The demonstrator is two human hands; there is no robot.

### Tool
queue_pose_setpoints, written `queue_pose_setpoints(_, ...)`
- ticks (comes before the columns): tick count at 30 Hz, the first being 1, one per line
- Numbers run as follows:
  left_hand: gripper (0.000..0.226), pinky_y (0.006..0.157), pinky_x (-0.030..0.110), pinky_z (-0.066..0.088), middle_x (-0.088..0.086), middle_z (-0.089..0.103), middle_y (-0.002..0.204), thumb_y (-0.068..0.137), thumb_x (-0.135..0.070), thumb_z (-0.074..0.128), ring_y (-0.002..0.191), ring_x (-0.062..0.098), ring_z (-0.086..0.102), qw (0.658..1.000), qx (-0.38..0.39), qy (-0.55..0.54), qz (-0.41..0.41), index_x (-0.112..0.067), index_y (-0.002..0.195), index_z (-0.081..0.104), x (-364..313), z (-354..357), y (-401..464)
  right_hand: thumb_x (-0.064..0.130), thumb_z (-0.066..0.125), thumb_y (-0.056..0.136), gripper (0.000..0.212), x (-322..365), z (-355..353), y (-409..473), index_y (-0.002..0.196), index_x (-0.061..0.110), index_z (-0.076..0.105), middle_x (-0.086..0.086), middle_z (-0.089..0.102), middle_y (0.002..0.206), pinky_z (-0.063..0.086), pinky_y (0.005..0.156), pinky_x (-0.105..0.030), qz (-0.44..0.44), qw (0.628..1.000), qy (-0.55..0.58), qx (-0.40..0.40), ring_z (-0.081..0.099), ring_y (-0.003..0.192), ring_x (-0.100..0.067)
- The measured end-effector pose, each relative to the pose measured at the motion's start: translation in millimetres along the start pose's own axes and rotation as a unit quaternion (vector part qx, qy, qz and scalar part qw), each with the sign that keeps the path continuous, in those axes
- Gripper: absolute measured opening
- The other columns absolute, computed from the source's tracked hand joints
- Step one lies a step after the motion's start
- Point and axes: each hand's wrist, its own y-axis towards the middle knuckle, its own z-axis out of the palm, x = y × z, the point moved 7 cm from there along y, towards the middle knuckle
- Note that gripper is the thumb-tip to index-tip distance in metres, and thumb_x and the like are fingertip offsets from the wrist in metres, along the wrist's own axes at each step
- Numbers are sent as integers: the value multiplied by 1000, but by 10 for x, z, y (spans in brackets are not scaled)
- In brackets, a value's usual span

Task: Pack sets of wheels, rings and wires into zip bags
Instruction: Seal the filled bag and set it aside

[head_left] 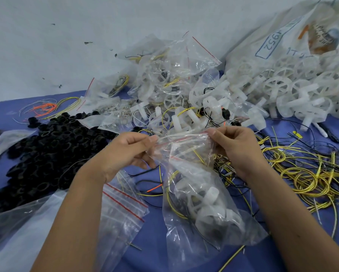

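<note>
Pinching the filled zip bag (pixel 194 193) mouth, left hand (pixel 129 154) and right hand (pixel 237 148) are risking an incomplete seal over protruding yellow wire (pixel 199 156).

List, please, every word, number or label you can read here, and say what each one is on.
"4952": blue number in a blue box on the white sack, top right.
Blue handwriting below that box: too blurred to read.
Orange print on the sack's label: too blurred to read.

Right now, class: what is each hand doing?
Left hand: pinches the top edge of the filled clear plastic zip bag.
Right hand: pinches the same bag's top edge.
</note>
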Motion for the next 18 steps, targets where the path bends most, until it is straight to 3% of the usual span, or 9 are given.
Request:
queue_pose_setpoints(3, 31, 59, 24, 56, 20, 72, 85, 83, -33, 72, 66, 24, 69, 999, -16, 22, 42, -2, 83, 70, -79, -51, 4, 14, 75, 88, 15, 14, -9, 9, 74, 8, 76, -10, 73, 73, 58, 63, -28, -1, 1000, 25, -3, 65, 63, -17)
queue_pose_setpoints(6, 20, 58, 22, 54, 25, 71, 82, 87, -14, 75, 63, 22, 67, 994, -56, 33, 84, 5, 89, 68, -132, -70, 43, 18, 68, 94, 17, -22, 18, 18, 89, 3, 74, -2, 76, 77, 59, 66, -23, 10, 999, 35, 18, 70, 68, -10)
queue_pose_setpoints(8, 15, 57, 21, 54, 21, 70, 75, 86, -5, 75, 61, 19, 67, 992, -76, 24, 99, 6, 90, 66, -121, -73, 65, 21, 66, 97, 19, -102, 90, -8, 97, 4, 74, 1, 76, 76, 59, 70, -22, 38, 997, -15, 62, 70, 70, -7)
queue_pose_setpoints(11, 10, 59, 22, 55, 17, 71, 74, 82, -1, 77, 61, 20, 68, 990, -86, 14, 111, 2, 87, 68, -99, -78, 72, 19, 73, 92, 12, -154, 165, -59, 99, 11, 79, -14, 78, 97, 61, 87, -31, 59, 987, -93, 120, 71, 85, -19)
queue_pose_setpoints(14, 12, 60, 21, 54, 12, 71, 72, 80, 2, 77, 62, 18, 68, 990, -80, 4, 114, 2, 87, 67, -78, -108, 67, 8, 76, 87, 18, -138, 287, -131, 105, 11, 77, -9, 79, 101, 59, 81, -25, 62, 971, -89, 213, 74, 93, -18)
queue_pose_setpoints(18, 17, 62, 20, 55, 10, 73, 77, 71, -5, 80, 65, 16, 68, 992, -61, -24, 108, -5, 85, 71, -69, -168, 15, -9, 72, 84, 25, -126, 205, -96, 108, -1, 72, -18, 77, 100, 63, 78, -33, 58, 984, -60, 156, 75, 87, -24)
